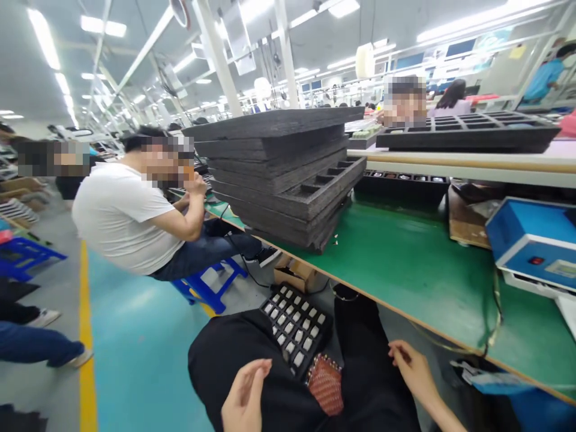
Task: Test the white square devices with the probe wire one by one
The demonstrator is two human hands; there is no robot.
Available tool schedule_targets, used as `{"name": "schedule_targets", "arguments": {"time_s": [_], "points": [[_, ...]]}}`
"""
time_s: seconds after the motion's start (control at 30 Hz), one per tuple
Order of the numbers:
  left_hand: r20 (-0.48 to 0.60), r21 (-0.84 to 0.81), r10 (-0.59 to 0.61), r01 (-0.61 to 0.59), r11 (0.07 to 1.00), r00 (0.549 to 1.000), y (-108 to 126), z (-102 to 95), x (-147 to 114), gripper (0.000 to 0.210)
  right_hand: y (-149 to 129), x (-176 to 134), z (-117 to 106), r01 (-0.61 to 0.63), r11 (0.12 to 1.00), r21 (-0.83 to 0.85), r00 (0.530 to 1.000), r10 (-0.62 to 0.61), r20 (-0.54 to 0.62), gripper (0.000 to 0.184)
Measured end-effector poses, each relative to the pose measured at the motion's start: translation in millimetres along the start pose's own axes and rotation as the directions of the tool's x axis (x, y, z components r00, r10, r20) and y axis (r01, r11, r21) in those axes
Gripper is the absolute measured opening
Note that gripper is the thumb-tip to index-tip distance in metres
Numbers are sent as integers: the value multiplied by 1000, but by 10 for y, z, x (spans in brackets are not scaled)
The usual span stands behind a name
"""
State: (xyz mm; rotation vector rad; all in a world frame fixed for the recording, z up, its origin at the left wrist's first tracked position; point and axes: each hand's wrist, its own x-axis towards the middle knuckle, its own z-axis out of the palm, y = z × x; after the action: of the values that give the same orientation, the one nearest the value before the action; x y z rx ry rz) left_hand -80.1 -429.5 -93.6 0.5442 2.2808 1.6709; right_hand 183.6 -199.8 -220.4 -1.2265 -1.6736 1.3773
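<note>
My left hand [246, 393] hovers over my left thigh, fingers loosely bent, thumb a little apart, with nothing visible in it. Beside my right thigh is my right hand [414, 371], its fingers half curled and apart, near the bench edge and holding nothing I can see. Low between my legs lies a black compartment tray [324, 327] with several small whitish pieces [290, 328] in its cells. A reddish-brown patterned object [324, 387] with a beaded-looking edge sits at its near end; its kind is unclear. Neither hand touches the tray.
A stack of black foam trays [288, 174] leans at the edge of the green bench [405, 258]. A blue box-shaped device [535, 240] stands right, under a shelf [450, 165] bearing another black tray [468, 141]. A seated co-worker [126, 210] is at left; a cardboard box [294, 273] sits below.
</note>
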Motion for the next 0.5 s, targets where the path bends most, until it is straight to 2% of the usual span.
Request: {"name": "schedule_targets", "arguments": {"time_s": [0.13,0.2,0.27,0.33,0.4,0.5], "points": [[88,20,110,-112,993,990,454,308,-48,21,-89,-7,39,-161,972,173,981,176,-75,30],[141,57,120,-129,990,983,602,334,-32,24,-186,49,130,-194,958,212,974,214,-75,29],[188,79,97,-114,990,977,675,308,24,25,-295,89,206,-167,968,187,983,178,-44,25],[221,72,75,-93,993,972,703,288,126,24,-398,86,237,-89,993,75,996,90,-4,21],[246,42,70,-82,996,967,735,314,260,24,-480,42,231,8,991,-136,999,-3,37,18],[308,-33,86,-79,996,947,871,444,468,24,-531,-48,212,95,898,-430,994,-58,97,20]]}}
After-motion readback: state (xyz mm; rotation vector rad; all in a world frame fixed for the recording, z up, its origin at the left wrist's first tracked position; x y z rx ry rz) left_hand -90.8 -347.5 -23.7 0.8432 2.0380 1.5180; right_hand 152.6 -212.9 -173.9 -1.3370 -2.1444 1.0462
